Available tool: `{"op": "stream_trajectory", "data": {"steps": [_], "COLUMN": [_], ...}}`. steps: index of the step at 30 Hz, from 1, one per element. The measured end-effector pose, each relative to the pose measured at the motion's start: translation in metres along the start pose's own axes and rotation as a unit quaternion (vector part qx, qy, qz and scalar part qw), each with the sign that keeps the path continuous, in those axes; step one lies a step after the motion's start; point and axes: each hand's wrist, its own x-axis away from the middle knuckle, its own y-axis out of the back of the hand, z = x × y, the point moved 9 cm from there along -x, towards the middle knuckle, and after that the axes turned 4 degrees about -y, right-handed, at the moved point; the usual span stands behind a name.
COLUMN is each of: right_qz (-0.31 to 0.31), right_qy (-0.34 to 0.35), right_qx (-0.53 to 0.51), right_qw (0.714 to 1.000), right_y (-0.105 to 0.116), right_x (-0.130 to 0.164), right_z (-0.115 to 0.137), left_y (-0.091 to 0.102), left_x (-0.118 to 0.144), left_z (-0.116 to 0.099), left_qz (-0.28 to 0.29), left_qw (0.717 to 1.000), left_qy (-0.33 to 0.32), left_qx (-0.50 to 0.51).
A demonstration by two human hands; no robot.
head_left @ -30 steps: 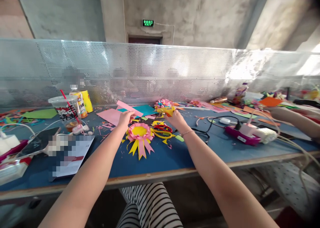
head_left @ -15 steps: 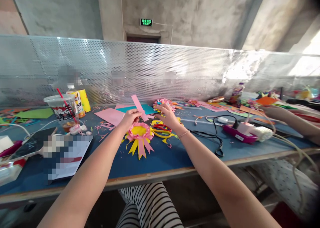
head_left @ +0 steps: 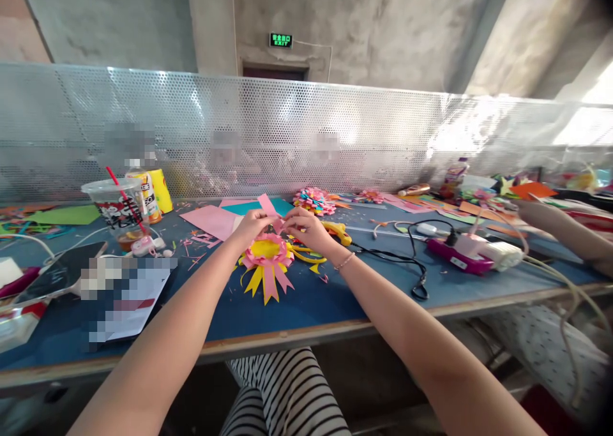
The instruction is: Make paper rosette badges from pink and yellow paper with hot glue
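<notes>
Between my two hands is a pink paper strip (head_left: 267, 203), its upper end sticking up above my fingers. My left hand (head_left: 251, 227) pinches the strip from the left. My right hand (head_left: 307, 229) has its fingers closed at the strip's lower right end, close against the left fingertips. Just below, a pink and yellow paper rosette (head_left: 265, 249) lies on the table with notched ribbon tails towards me. Yellow-handled scissors (head_left: 306, 255) lie partly under my right hand. Right of it is a yellow tool, perhaps a glue gun (head_left: 339, 233).
Pink sheets (head_left: 205, 222) and a finished-looking paper flower (head_left: 315, 200) lie farther back. A plastic cup (head_left: 115, 211) with a straw and a tablet-like device (head_left: 138, 302) stand left. Cables and a purple power strip (head_left: 460, 255) lie right, near another person's arm (head_left: 565, 228).
My right hand has moved left from near the paper flower to the pink strip and closed on its end. The strip now sits lower between both hands.
</notes>
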Motion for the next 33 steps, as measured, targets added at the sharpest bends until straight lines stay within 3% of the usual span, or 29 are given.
{"op": "stream_trajectory", "data": {"steps": [8,13,17,33], "right_qz": [-0.004,-0.037,-0.046,-0.059], "right_qy": [-0.074,-0.121,-0.135,-0.169], "right_qx": [-0.013,0.007,0.006,0.021], "right_qw": [0.997,0.992,0.99,0.984], "right_y": [-0.003,0.002,0.003,0.006], "right_x": [-0.001,-0.001,-0.001,0.0], "right_z": [-0.007,-0.015,-0.017,-0.023], "left_y": [0.013,-0.005,-0.017,-0.028], "left_x": [-0.007,-0.005,0.0,0.006], "left_z": [-0.001,-0.007,-0.009,-0.015], "left_qz": [-0.058,0.003,0.033,0.089], "left_qw": [0.994,0.986,0.984,0.974], "left_qy": [-0.069,-0.105,-0.097,-0.133], "left_qx": [-0.068,-0.131,-0.146,-0.158]}}
